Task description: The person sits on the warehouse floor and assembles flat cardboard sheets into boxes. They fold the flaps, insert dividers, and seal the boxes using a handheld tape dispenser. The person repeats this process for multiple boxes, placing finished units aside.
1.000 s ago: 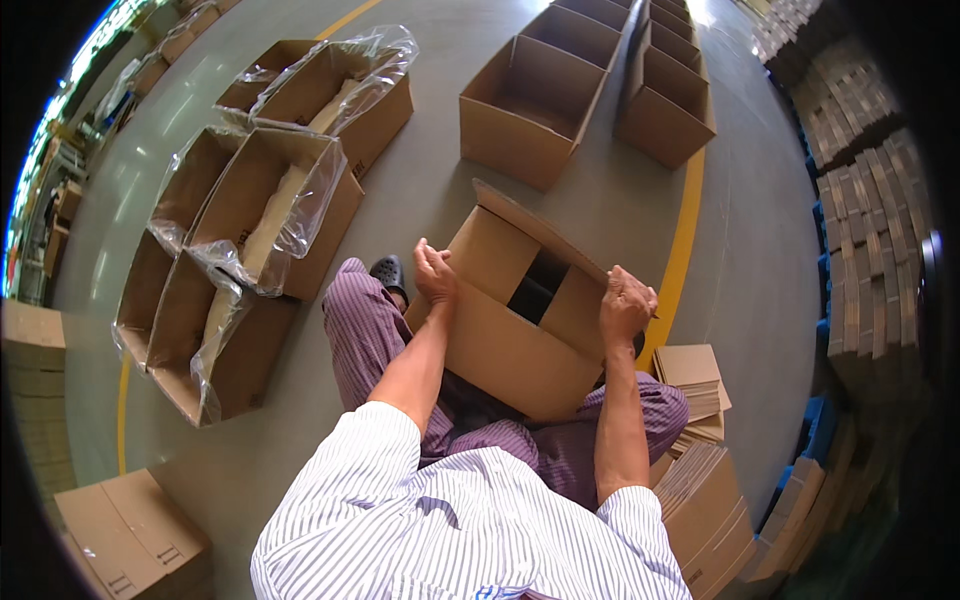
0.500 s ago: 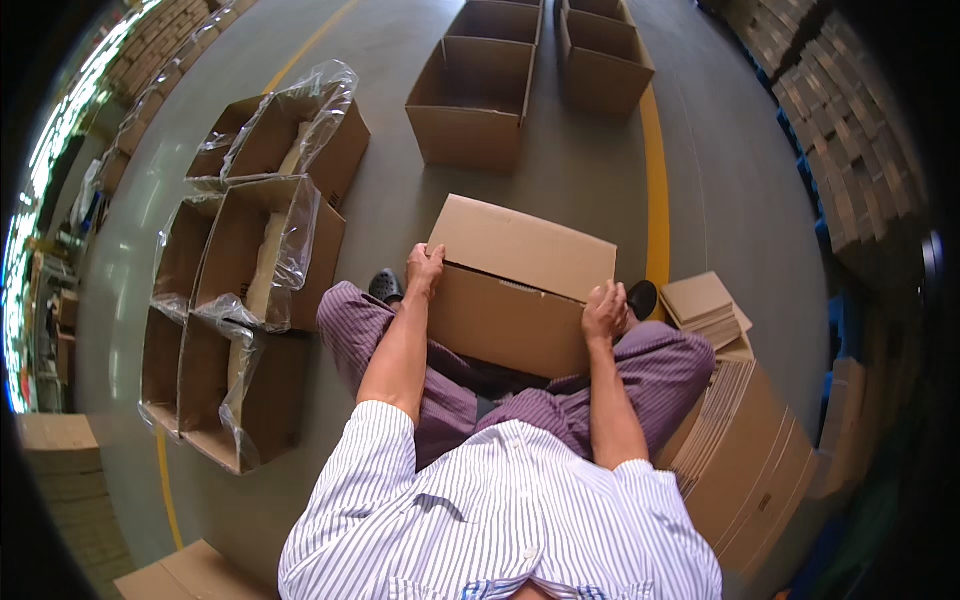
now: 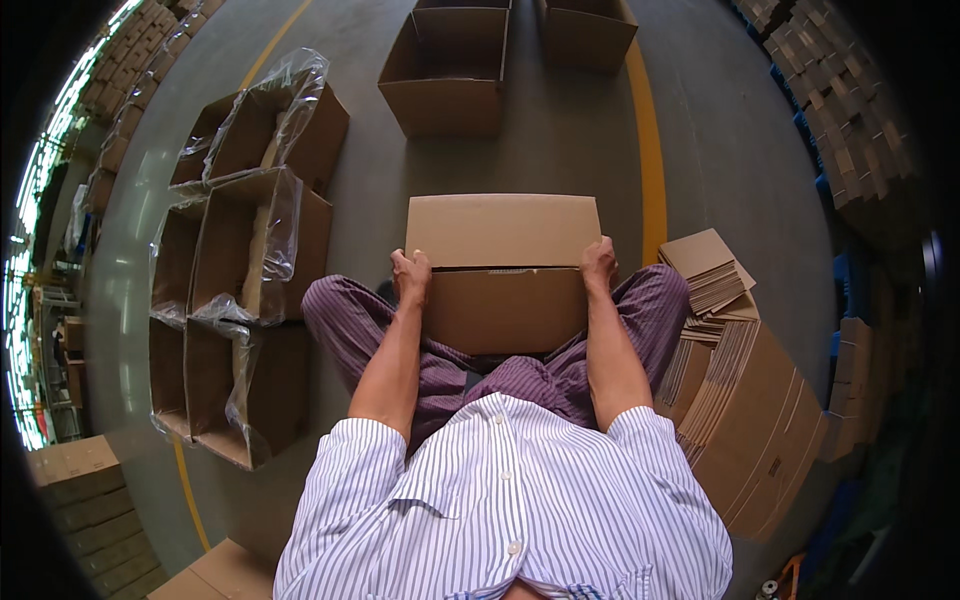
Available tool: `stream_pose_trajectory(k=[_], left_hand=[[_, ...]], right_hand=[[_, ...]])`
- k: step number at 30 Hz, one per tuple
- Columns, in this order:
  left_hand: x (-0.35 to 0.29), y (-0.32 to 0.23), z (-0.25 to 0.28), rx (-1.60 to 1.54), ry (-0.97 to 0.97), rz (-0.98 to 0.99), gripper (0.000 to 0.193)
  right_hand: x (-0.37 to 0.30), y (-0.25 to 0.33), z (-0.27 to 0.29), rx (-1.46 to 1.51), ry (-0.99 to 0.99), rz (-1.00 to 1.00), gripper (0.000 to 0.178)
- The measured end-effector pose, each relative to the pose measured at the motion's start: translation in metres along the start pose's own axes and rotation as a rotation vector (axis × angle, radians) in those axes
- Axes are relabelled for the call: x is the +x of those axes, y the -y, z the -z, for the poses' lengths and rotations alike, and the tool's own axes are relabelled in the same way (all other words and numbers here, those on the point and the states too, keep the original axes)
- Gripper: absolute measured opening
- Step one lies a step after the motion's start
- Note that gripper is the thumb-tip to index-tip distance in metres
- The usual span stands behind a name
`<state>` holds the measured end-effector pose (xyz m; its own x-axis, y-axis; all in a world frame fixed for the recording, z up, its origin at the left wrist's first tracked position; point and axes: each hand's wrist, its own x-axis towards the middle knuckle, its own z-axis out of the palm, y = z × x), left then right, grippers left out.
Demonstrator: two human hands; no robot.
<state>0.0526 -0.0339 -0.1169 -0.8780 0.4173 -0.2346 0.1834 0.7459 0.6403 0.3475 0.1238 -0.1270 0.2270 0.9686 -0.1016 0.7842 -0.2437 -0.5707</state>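
Observation:
A brown cardboard box [image 3: 505,305] rests across my lap, between my bent knees. Its lighter top panel [image 3: 503,230] faces up, and a dark gap runs along the edge between panel and front wall. My left hand [image 3: 411,277] grips the box's left end at that edge, fingers curled and thumb up. At the right end, my right hand [image 3: 599,266] grips the opposite corner the same way. The fingertips behind the corners are partly hidden. What lies inside the box does not show.
Open cartons lined with clear plastic [image 3: 245,240] stand to my left. Larger open boxes [image 3: 442,105] stand ahead. Flattened cardboard [image 3: 745,420] and smaller cardboard pieces [image 3: 708,270] are stacked by my right knee. Yellow lines [image 3: 648,150] mark the floor; loaded pallets stand far right.
The box has levelled from a slant, its right end rising in the view and its left end shifting left. Both hands keep their grip. The whole view has shifted slightly.

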Motion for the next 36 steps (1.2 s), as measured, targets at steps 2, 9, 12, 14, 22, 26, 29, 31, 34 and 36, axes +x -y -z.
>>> stream_pose_trajectory(k=[2, 9, 12, 14, 22, 26, 29, 31, 34, 36], left_hand=[[0.002, 0.001, -0.009, 0.167, -0.067, -0.087, 0.041], [0.027, 0.001, -0.029, 0.288, -0.091, -0.183, 0.045], [0.043, -0.008, -0.034, 0.241, -0.04, -0.219, 0.052], [0.059, -0.008, -0.042, 0.152, -0.081, -0.34, 0.059], [0.143, -0.022, -0.058, -0.293, 0.24, -0.196, 0.051], [0.156, -0.035, -0.06, -0.507, 0.304, 0.082, 0.054], [0.147, -0.047, -0.055, -0.261, 0.194, -0.073, 0.052], [0.14, -0.041, -0.052, -0.138, 0.125, -0.18, 0.051], [0.133, -0.036, -0.045, -0.09, 0.074, -0.292, 0.051], [0.125, -0.033, -0.039, -0.067, 0.033, -0.358, 0.051]], right_hand=[[0.004, -0.006, -0.014, -0.033, -0.097, 0.051, 0.031], [0.008, -0.013, -0.035, -0.139, -0.135, -0.02, 0.038], [0.017, 0.0, -0.029, -0.145, -0.067, -0.059, 0.041], [0.033, 0.017, -0.026, -0.132, 0.005, -0.045, 0.042], [0.078, 0.044, -0.037, 0.015, 0.086, 0.014, 0.047], [0.107, 0.031, -0.04, 0.177, 0.224, -0.119, 0.039], [0.1, 0.038, -0.041, 0.109, 0.178, -0.072, 0.034], [0.098, 0.034, -0.042, 0.083, 0.155, -0.023, 0.033], [0.095, 0.024, -0.05, 0.116, 0.136, 0.055, 0.034], [0.094, 0.018, -0.052, 0.144, 0.14, 0.13, 0.039]])
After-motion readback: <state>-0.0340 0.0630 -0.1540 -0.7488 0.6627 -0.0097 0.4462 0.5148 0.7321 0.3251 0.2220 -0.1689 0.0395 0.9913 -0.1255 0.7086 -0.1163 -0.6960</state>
